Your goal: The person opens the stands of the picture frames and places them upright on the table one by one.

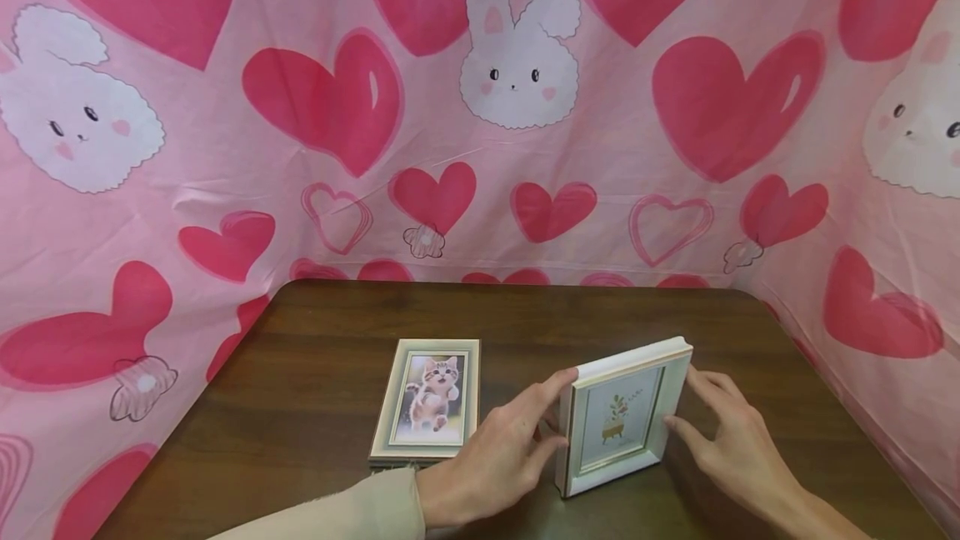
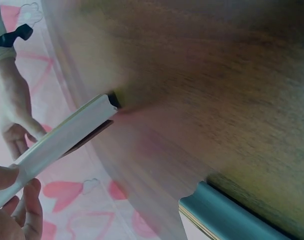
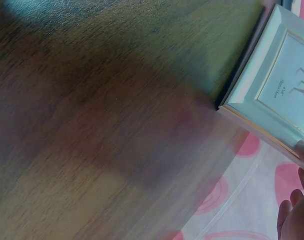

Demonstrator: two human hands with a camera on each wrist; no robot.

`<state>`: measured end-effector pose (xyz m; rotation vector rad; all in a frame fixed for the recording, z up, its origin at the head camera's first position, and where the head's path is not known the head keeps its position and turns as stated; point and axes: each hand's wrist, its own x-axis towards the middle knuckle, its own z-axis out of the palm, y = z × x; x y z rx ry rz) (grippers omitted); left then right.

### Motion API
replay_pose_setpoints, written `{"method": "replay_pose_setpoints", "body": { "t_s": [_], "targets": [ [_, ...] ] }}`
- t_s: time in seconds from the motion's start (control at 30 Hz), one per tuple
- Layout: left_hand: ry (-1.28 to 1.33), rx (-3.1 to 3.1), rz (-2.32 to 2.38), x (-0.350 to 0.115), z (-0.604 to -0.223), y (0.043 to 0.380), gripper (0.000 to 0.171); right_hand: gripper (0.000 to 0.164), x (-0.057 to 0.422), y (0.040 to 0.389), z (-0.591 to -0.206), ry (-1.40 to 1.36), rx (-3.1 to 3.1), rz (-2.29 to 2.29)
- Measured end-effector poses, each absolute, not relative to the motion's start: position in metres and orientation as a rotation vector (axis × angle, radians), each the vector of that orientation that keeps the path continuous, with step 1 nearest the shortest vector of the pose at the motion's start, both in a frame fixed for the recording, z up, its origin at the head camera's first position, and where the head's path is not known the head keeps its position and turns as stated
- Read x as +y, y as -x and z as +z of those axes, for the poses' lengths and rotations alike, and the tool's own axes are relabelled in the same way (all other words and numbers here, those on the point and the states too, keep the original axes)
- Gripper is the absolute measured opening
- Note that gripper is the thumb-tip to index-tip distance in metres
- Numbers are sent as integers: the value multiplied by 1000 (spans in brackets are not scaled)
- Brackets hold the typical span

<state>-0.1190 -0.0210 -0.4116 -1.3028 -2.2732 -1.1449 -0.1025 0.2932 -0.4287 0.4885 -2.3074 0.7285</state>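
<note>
A white picture frame (image 1: 613, 421) with a plant print stands upright on the table in the head view, angled toward the right. My left hand (image 1: 498, 461) grips its left side, thumb in front and fingers at the edge. At the opposite side, my right hand (image 1: 738, 444) pinches the border between thumb and fingers. The left wrist view shows the white frame (image 2: 61, 137) edge-on, with a thin brown flap sticking out from its back. Seen from the right wrist, one corner of the frame (image 3: 267, 65) shows, with the right thumb at its lower edge.
A second picture frame (image 1: 435, 398) with a kitten photo lies face up left of the hands. Both rest on a dark wooden table (image 1: 525, 315) with rounded back corners. A pink cloth (image 1: 337, 23) printed with hearts and rabbits hangs around the back and sides.
</note>
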Motion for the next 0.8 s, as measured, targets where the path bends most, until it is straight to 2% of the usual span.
{"method": "replay_pose_setpoints", "body": {
  "t_s": [0.8],
  "targets": [
    [1399, -2208, -1052, -18, -410, 112, 87, 90, 293, 105, -429, -523, -2287, 738]
  ]
}}
